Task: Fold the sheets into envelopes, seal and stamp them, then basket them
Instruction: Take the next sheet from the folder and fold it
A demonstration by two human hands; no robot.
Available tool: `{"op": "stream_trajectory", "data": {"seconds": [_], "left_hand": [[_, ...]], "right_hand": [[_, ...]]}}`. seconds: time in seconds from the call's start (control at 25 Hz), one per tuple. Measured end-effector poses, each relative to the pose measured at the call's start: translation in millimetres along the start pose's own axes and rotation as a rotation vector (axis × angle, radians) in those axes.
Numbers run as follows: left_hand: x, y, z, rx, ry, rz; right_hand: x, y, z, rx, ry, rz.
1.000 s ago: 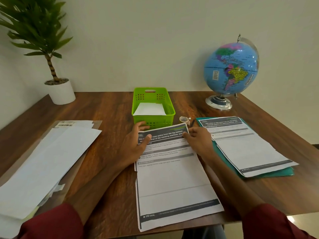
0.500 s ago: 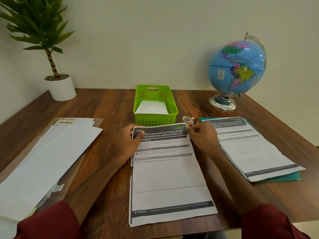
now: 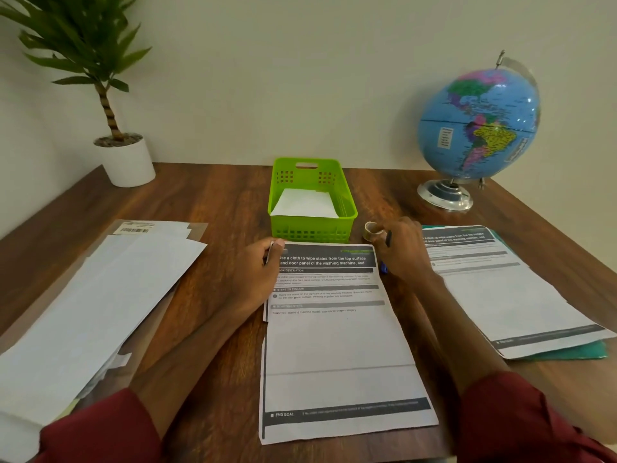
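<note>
Printed sheet (image 3: 337, 335) flat on worktop (image 3: 217, 202) near green basket (image 3: 312, 228), left hand (image 3: 257, 275) pinching its far-left corner, right hand (image 3: 400, 252) curled on tape roll (image 3: 370, 228) right of basket, envelopes (image 3: 83, 312) far left.

A potted plant (image 3: 100, 95) in a white pot (image 3: 128, 165) stands at the far left corner of the wooden surface (image 3: 217, 202), against the wall. A blue globe (image 3: 477, 123) on a silver base (image 3: 445, 195) stands at the far right corner.
</note>
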State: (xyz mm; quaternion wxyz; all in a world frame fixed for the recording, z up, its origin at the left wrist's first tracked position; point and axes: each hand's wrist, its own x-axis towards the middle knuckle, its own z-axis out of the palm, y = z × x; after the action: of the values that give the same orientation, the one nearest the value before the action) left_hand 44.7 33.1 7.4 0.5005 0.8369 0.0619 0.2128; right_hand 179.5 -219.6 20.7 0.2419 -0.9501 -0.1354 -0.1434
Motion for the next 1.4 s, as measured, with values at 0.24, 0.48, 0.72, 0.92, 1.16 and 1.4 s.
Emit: {"op": "stream_trajectory", "data": {"seconds": [0.24,0.48,0.72,0.92,1.16,1.4], "left_hand": [[2.4,-3.7,-0.1,0.021,-0.057,-0.041],[7.7,-3.1,-13.0,-0.173,0.035,0.031],[10.9,8.7,-20.7,-0.455,0.15,-0.015],[12.2,11.5,-17.3,-0.523,0.034,-0.092],[12.1,11.7,-20.0,-0.463,-0.056,-0.086],[17.4,1.9,-27.9,-0.529,-0.069,-0.194]], "right_hand": [[-0.6,4.5,8.4,0.046,0.048,0.013],[-27.7,-15.6,-21.3,0.551,-0.041,0.054],[-31.2,-24.3,-45.1,0.862,-0.446,-0.097],[-30.0,-16.5,-39.7,1.115,-0.319,0.066],[-27.8,-18.3,-35.1,1.098,-0.157,0.045],[-28.8,-16.2,-25.1,1.046,-0.138,0.14]]}}
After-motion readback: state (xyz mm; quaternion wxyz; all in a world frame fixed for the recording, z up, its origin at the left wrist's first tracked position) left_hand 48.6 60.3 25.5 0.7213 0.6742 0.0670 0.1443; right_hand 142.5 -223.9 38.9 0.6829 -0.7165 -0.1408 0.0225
